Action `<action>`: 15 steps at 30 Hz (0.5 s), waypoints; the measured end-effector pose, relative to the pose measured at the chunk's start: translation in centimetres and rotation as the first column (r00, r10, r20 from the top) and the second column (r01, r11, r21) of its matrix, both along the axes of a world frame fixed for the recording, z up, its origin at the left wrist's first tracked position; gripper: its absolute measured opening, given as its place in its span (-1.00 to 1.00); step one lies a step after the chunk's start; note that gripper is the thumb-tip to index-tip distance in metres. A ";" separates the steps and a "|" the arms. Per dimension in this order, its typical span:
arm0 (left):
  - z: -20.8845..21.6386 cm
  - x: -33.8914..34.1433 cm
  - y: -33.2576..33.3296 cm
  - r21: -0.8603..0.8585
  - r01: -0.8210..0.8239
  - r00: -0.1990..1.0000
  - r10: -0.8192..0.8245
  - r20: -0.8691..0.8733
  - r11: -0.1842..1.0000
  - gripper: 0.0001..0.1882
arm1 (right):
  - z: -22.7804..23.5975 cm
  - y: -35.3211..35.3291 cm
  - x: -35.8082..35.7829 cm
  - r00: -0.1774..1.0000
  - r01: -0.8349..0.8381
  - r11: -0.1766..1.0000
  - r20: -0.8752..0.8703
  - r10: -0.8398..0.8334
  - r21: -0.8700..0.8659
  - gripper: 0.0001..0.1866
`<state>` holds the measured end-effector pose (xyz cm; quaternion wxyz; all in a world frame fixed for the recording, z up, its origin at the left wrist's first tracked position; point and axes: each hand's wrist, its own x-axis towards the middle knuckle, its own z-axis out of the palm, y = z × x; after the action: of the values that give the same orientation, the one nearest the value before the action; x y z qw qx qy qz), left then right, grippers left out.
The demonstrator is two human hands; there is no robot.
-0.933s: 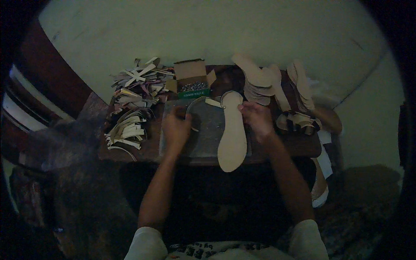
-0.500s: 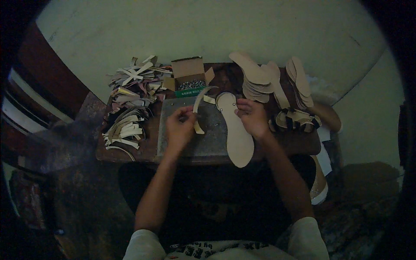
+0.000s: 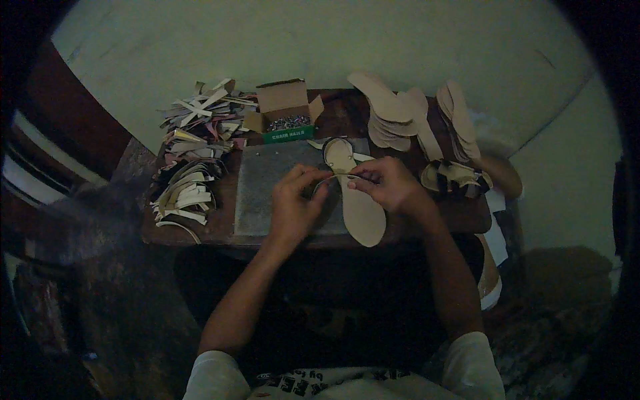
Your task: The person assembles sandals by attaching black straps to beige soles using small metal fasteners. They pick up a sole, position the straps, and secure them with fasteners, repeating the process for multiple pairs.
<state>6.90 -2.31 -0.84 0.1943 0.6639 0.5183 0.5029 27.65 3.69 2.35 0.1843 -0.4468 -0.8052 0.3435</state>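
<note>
A thin, pale curved strip (image 3: 343,175) bows between my hands. My left hand (image 3: 297,203) pinches its left end with thumb and fingers. The fingers of my right hand (image 3: 395,185) close on the other end. Below the strip lies a long beige insole (image 3: 365,219), its narrower end pointing away from me and its broad end towards me. At its far end is a curved, dark-edged strap piece (image 3: 339,148) with small shiny nail heads beside it. The insole rests partly on a grey slab (image 3: 257,193).
Behind the slab, an open cardboard box (image 3: 287,133) holds many small metal nails. Heaps of cut strips (image 3: 183,193) cover the table's left side. Stacked insoles (image 3: 387,113) and more insoles (image 3: 457,123) lie at the right. Dark straps on an insole (image 3: 457,180) sit near the right edge.
My right hand has let go of the insole and taken the strip's other end. My left hand has moved right, bringing the strip over the insole, which now lies on the slab.
</note>
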 end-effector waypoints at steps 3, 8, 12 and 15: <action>-0.3 0.1 0.1 -0.136 0.040 0.999 -0.041 0.000 0.990 -0.83 | -0.1 0.2 0.6 0.978 0.072 0.993 0.189 -0.089 0.094 -0.70; -2.0 -0.2 -0.1 -0.311 0.103 0.994 -0.107 0.005 0.945 -0.82 | -0.6 -0.1 0.8 0.883 0.082 0.994 0.457 -0.109 0.077 -0.72; -0.1 0.7 -0.9 -0.474 0.079 0.979 -0.158 -0.129 0.877 -0.77 | -0.7 0.0 0.7 0.854 0.090 0.995 0.516 -0.062 -0.029 -0.62; -0.6 1.0 -1.2 -0.408 0.062 0.969 -0.153 -0.195 0.911 -0.76 | -0.9 0.1 0.5 0.864 0.125 0.991 0.497 -0.081 -0.055 -0.63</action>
<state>7.90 -3.50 -1.41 0.2937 0.6903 0.5906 0.2976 28.17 3.79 1.42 -0.0285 -0.5694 -0.7853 0.2415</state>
